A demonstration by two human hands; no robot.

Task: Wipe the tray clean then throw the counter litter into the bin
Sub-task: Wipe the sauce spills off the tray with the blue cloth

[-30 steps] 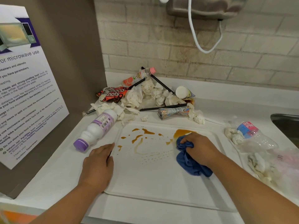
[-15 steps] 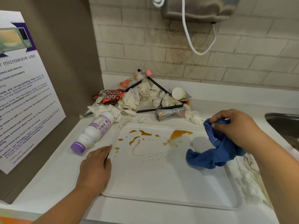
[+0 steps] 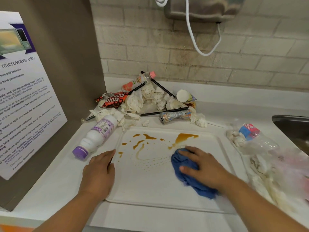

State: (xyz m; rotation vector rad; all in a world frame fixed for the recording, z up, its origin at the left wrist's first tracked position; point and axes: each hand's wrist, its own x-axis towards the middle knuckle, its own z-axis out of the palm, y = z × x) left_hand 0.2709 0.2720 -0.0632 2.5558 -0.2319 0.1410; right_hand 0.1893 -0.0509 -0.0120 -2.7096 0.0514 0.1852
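A white tray (image 3: 150, 190) lies on the white tabletop (image 3: 50, 181) near its front edge, with brown spill marks (image 3: 185, 137) scattered across its far half. The right hand (image 3: 202, 166) lies palm down on a bunched blue cloth (image 3: 197, 186), fingers fairly straight and thumb out to the side, pressing the cloth onto the right part of the tray just in front of the largest brown patch. The left hand (image 3: 98, 171) rests flat over the tray's left rim, fingers straight and close together, holding nothing. Just beyond that hand a white bottle with a purple cap (image 3: 95, 136) lies on its side beside the tray's far left corner. The litter is heaped toward the tabletop's back left corner: crumpled tissues (image 3: 133, 102), a snack wrapper (image 3: 113, 99), a bottle with a pink cap (image 3: 137, 81), black straws (image 3: 163, 112), a crushed can (image 3: 173, 115) and a paper cup (image 3: 184, 96). To the right of the tray lie a clear plastic bottle (image 3: 255, 139) and more soiled tissue, blurred, near the sink (image 3: 292, 128) at the tabletop's right edge. A printed notice (image 3: 25, 97) hangs on the left wall.
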